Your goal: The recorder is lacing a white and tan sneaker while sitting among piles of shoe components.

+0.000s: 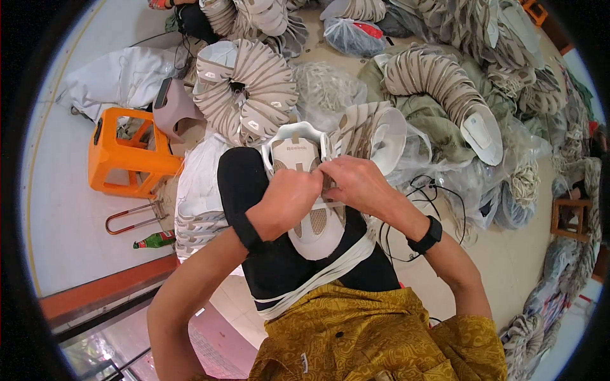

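- Orange plastic makes the stool [127,155] on the floor, between 9 and 10 o'clock from the shoe top in the middle.
- Next comes a white stack [200,222] of shoe pieces, near 9 o'clock, beside the left leg.
- At 11 o'clock sits a big ring [264,89] of tan and white shoe pieces, lined up like petals.
- The left hand [289,195] is over the left side of the shoe top. Its fingers are narrow and curled in tight. I cannot tell what is inside them.
- The shoe top [318,238] is in the middle, on the black lap [273,270]. Its toe points to 6 o'clock and its tongue to 12. I think it is best to keep that toe still on the legs, so it cannot slide.
- A thin white strip [328,204] goes across it, just under the hands. It would be good to keep it flat, with no twist, and to tug both sides the same.
- The right hand [361,184] is close beside the left, with narrow fingers bent down at the middle slit. The tips are partly hidden, so I cannot tell what they pinch. Small, soft pulls should work best.
- At 2 o'clock, a long row [432,79] of shoe pieces bends like a caterpillar.
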